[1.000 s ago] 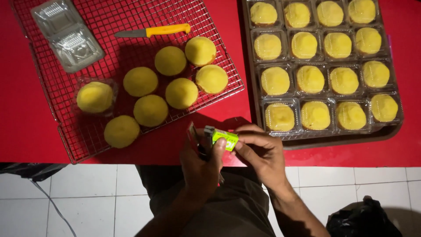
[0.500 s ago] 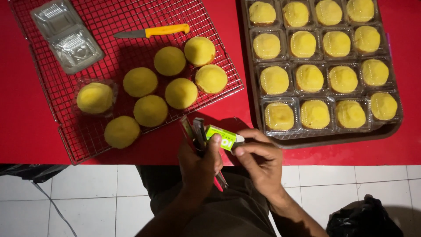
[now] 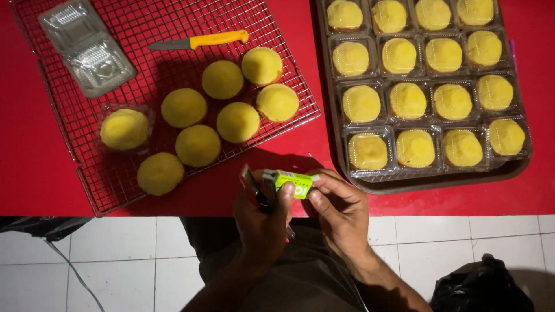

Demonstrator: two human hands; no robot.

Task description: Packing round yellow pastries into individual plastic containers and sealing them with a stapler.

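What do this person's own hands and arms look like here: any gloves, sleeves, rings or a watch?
Both hands are bare: no gloves on the left hand or the right hand. The forearms are uncovered as far as they show, with no sleeve in view. No watch, bracelet or ring is visible, though the dim light makes small items hard to rule out. Fingernails are short.

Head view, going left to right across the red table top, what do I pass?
Clear plastic clamshell → wire cooling rack → cake in a clear cup → orange-handled knife → left hand → small green box → right hand → dark tray of packed cakes.
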